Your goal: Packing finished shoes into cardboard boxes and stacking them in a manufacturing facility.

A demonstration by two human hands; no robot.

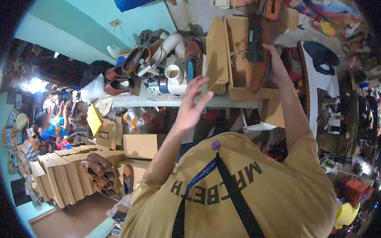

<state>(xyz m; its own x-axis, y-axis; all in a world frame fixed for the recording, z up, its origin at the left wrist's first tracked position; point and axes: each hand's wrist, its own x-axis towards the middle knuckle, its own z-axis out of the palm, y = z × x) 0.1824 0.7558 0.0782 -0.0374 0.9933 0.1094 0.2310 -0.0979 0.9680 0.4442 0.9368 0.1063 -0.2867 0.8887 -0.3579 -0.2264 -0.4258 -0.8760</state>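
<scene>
Shoe (255, 74) looks tan-brown at its lower end, dark above.

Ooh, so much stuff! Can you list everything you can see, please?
Brown shoe: one, brown, against the right hand
Open box: one, tan, by that shoe
Bench shoes: at least five, mostly brown, left of the box
Curved pipe: one, white, among them
Cap: one, black, upper right
Sheet: one, yellow, left
Cardboard boxes: many, tan, lower left
Piled shoes: several, brown, lower left
Co-worker: one, blue patterned top, far left
Other clutter: uncountable, mixed, all around
Shirt: one, tan, on the wearer
Left hand: one, bare, before the bench
Right hand: one, bare, fingers partly hidden
</scene>
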